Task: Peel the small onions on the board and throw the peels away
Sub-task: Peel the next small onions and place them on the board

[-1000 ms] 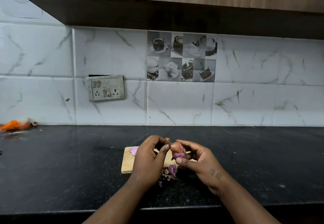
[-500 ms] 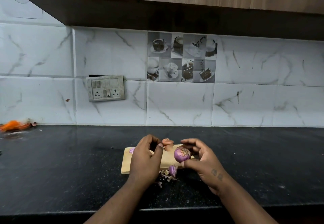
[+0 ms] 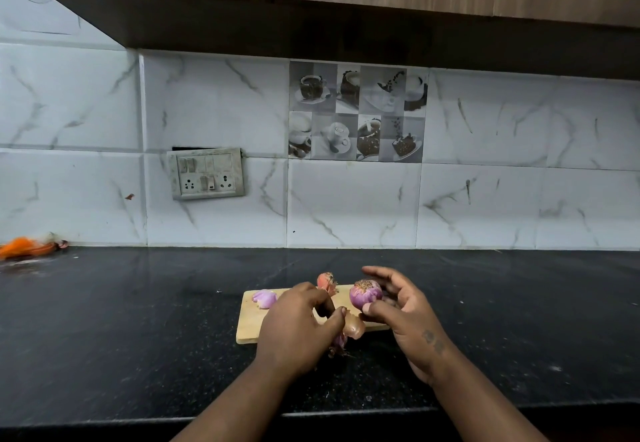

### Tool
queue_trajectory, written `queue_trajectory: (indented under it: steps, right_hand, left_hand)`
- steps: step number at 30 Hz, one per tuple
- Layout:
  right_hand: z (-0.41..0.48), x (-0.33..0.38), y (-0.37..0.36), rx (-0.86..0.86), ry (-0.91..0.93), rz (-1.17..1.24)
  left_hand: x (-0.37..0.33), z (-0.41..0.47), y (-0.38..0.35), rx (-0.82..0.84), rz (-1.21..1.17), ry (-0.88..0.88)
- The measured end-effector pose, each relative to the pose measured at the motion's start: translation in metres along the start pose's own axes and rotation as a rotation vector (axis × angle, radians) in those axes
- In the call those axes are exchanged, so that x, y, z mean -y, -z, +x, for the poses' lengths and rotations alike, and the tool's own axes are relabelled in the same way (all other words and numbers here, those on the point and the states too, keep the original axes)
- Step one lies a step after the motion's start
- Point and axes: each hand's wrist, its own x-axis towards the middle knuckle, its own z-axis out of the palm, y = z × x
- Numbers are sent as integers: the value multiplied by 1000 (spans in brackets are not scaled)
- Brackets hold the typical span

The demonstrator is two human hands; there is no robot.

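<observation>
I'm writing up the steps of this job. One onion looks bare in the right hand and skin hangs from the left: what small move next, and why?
Probably the left hand should drop the brown peel it pinches onto the peel scraps lying before the board. The peeled onion in the right hand looks bare, and an unpeeled onion waits on the board.

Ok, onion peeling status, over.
Left hand pinches brown papery peel. Right hand holds peeled round purple onion. Unpeeled orange onion at wooden board far edge. Peel scraps on black counter.
</observation>
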Motion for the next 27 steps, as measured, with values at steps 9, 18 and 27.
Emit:
queue_trajectory:
  steps: [9,18,27]
  right_hand:
    - [-3,6,-2,66,26,-6]
    - [-7,8,-5,154,9,0]
    - [-6,5,-5,70,3,46]
  left_hand:
    - [0,0,0,-27,-381,-277]
    - [2,3,1,-120,-469,-179]
    - [6,3,2,-78,-243,-45]
